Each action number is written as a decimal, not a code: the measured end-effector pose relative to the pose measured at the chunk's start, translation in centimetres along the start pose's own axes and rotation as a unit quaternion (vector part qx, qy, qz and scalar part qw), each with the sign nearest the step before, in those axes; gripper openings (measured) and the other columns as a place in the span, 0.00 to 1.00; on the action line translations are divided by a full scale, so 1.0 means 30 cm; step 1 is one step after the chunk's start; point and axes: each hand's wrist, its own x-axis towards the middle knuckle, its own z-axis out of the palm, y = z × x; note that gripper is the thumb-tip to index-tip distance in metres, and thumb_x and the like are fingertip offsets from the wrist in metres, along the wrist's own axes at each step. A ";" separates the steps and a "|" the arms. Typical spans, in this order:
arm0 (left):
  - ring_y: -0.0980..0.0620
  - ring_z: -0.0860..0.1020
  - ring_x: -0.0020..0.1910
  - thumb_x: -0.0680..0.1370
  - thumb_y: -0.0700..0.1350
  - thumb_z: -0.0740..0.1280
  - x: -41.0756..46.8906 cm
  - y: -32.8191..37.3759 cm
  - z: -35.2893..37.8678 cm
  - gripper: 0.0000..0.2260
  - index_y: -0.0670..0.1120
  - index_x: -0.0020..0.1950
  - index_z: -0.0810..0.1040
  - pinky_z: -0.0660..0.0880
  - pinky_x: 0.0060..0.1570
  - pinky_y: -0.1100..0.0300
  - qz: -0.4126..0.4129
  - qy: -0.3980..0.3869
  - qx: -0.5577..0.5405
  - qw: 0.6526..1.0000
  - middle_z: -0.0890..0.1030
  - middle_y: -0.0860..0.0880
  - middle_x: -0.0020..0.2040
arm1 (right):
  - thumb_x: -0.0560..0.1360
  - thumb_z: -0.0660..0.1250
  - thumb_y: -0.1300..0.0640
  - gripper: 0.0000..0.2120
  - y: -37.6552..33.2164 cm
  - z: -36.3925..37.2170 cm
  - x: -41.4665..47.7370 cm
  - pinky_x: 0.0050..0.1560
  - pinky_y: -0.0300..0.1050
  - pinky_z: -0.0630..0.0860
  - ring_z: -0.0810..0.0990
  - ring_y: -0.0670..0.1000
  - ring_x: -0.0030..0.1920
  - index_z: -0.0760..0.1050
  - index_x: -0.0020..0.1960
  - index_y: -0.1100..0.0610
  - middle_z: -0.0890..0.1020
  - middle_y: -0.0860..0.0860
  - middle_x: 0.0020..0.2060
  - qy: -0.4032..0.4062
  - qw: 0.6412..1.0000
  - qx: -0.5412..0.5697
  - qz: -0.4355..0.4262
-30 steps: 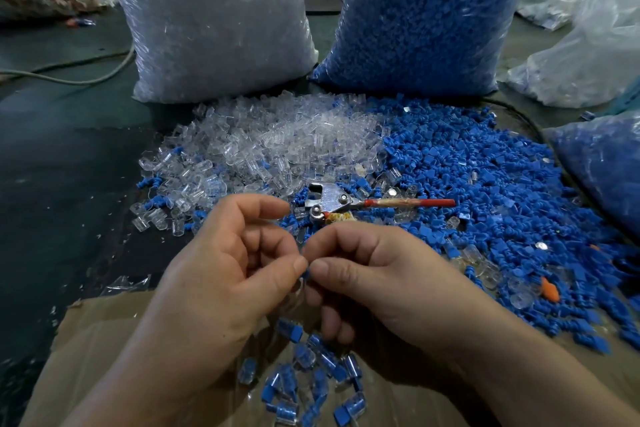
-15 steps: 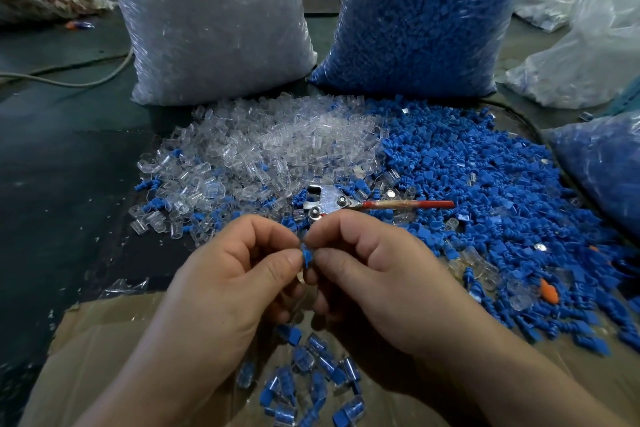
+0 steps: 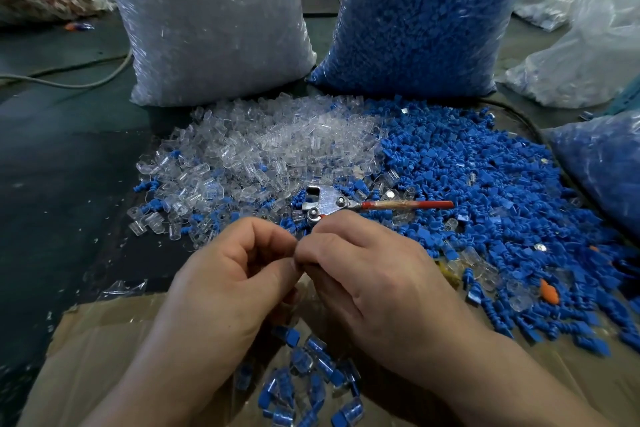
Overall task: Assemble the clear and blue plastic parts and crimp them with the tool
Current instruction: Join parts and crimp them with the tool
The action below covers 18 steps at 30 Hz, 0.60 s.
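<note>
Now, blue parts (image 3: 485,191): heap right of centre on the counter (image 3: 69,166).
Clear parts (image 3: 263,152): heap above centre, touching the blue heap.
Hands: left hand (image 3: 221,288) and right hand (image 3: 374,281) curled, fingertips meeting mid-frame; what they pinch, cannot tell.
Tool (image 3: 346,206): lying just above the knuckles.

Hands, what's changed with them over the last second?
On the left hand the index finger curled down and the right hand edged up toward the crimping tool; the blue part pinched between them is now hidden. Tool, clear pile and blue pile unmoved.
</note>
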 end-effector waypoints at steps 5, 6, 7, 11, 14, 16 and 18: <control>0.53 0.80 0.27 0.74 0.39 0.73 0.015 -0.006 -0.008 0.09 0.55 0.42 0.83 0.76 0.27 0.64 -0.005 0.048 0.011 0.999 0.82 0.47 0.31 | 0.76 0.59 0.40 0.28 0.071 -0.021 0.010 0.75 0.55 0.60 0.59 0.50 0.75 0.57 0.74 0.44 0.66 0.45 0.72 -0.033 0.977 -0.162 0.137; 0.53 0.79 0.26 0.74 0.37 0.71 0.015 -0.004 -0.011 0.11 0.54 0.41 0.83 0.75 0.26 0.64 -0.012 0.049 0.002 0.999 0.82 0.46 0.30 | 0.75 0.59 0.38 0.33 0.094 -0.032 0.013 0.77 0.55 0.52 0.51 0.51 0.77 0.49 0.76 0.42 0.59 0.46 0.76 -0.061 0.963 -0.183 0.188; 0.53 0.79 0.26 0.75 0.36 0.71 0.015 0.002 -0.013 0.12 0.54 0.41 0.83 0.75 0.25 0.64 -0.020 0.047 -0.008 0.999 0.81 0.46 0.29 | 0.76 0.59 0.37 0.36 0.118 -0.037 0.013 0.77 0.54 0.47 0.47 0.52 0.78 0.45 0.76 0.42 0.55 0.47 0.78 -0.092 0.950 -0.199 0.222; 0.51 0.78 0.26 0.75 0.36 0.70 0.009 0.015 -0.013 0.12 0.54 0.40 0.83 0.75 0.26 0.64 -0.029 0.021 -0.023 0.999 0.81 0.44 0.30 | 0.76 0.55 0.34 0.34 0.147 -0.041 0.014 0.76 0.55 0.47 0.54 0.54 0.76 0.49 0.77 0.45 0.58 0.48 0.77 -0.139 0.931 -0.241 0.236; 0.52 0.77 0.25 0.75 0.35 0.69 0.009 0.021 -0.011 0.11 0.51 0.40 0.83 0.74 0.24 0.65 -0.040 0.024 -0.060 0.997 0.80 0.44 0.29 | 0.75 0.55 0.32 0.33 0.138 -0.056 0.019 0.73 0.55 0.55 0.60 0.54 0.71 0.54 0.75 0.44 0.65 0.46 0.72 -0.147 0.932 -0.243 0.225; 0.51 0.75 0.24 0.76 0.33 0.68 0.014 0.020 -0.011 0.12 0.50 0.39 0.83 0.73 0.22 0.64 -0.056 0.034 -0.095 0.993 0.79 0.43 0.28 | 0.72 0.54 0.29 0.35 0.142 -0.070 0.012 0.72 0.54 0.58 0.60 0.54 0.71 0.54 0.74 0.43 0.66 0.45 0.71 -0.157 0.930 -0.245 0.224; 0.51 0.74 0.24 0.76 0.33 0.68 0.018 0.013 -0.014 0.13 0.49 0.38 0.83 0.72 0.21 0.63 -0.071 0.044 -0.122 0.989 0.78 0.43 0.28 | 0.70 0.54 0.27 0.37 0.148 -0.082 0.005 0.71 0.55 0.59 0.60 0.54 0.71 0.54 0.74 0.43 0.66 0.45 0.70 -0.163 0.927 -0.249 0.230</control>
